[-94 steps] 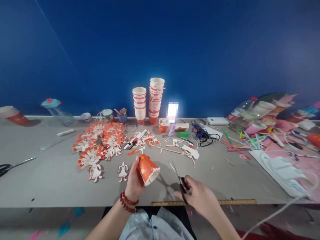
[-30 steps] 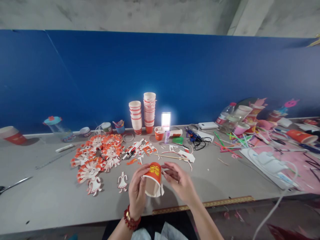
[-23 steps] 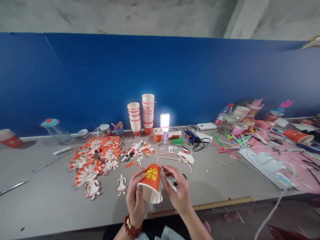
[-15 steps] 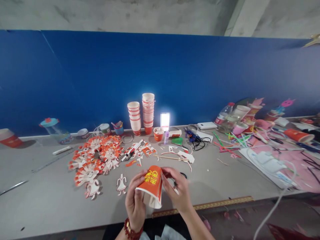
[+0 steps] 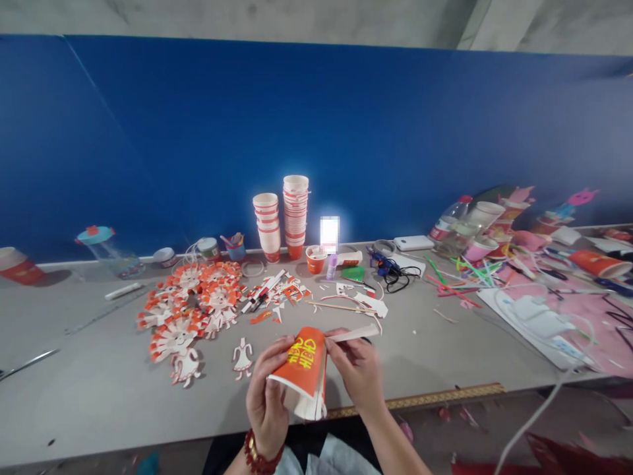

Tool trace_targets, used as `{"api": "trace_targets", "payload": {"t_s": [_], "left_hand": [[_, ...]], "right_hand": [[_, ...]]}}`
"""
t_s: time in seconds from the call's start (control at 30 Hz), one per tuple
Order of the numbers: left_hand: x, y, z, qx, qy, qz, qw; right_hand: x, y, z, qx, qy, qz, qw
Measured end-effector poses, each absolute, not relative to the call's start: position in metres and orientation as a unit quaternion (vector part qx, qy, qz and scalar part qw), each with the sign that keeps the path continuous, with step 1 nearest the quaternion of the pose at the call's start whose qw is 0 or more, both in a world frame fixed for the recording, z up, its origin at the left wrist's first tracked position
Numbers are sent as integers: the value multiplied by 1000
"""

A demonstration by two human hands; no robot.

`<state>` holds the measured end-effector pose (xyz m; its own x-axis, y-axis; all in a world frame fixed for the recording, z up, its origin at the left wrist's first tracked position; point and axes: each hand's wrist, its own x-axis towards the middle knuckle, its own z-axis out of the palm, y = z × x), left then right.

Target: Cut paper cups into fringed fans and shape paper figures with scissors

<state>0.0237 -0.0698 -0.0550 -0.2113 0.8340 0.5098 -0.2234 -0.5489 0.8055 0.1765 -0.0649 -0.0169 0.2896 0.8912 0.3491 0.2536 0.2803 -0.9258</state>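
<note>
My left hand (image 5: 270,389) is wrapped round an orange paper cup (image 5: 304,359) with yellow lettering, tilted with its opening toward me. The cup's side is cut, and a white strip (image 5: 353,333) sticks out to the right from its far end. My right hand (image 5: 359,369) pinches at the base of that strip, against the cup's right edge. A dark object behind the strip is mostly hidden. To the left of the cup lies a small white paper doll cutout (image 5: 242,359) with a red outline.
A pile of orange and white paper figures (image 5: 198,303) lies left. Paper scraps (image 5: 281,290) lie behind the cup, before two cup stacks (image 5: 295,218). A glue gun (image 5: 388,267), pink material (image 5: 588,336) and a white power strip (image 5: 539,316) are right. A yellow ruler (image 5: 445,394) lies along the front edge.
A white strip now stands out to the right from the cup, where the right hand was against its side before. The cup's side has opened more. The view has shifted slightly.
</note>
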Motion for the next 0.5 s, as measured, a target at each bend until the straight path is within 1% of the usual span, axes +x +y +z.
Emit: {"api": "trace_targets", "payload": {"t_s": [0.13, 0.33, 0.5], "left_hand": [[22, -69, -52, 510, 312, 714, 365], [22, -68, -53, 499, 314, 715, 376], [22, -68, -51, 507, 315, 710, 373]], "right_hand": [[177, -64, -18, -529, -514, 309, 601], [176, -61, -21, -484, -428, 397, 652], [177, -60, -21, -472, -399, 442, 650]]}}
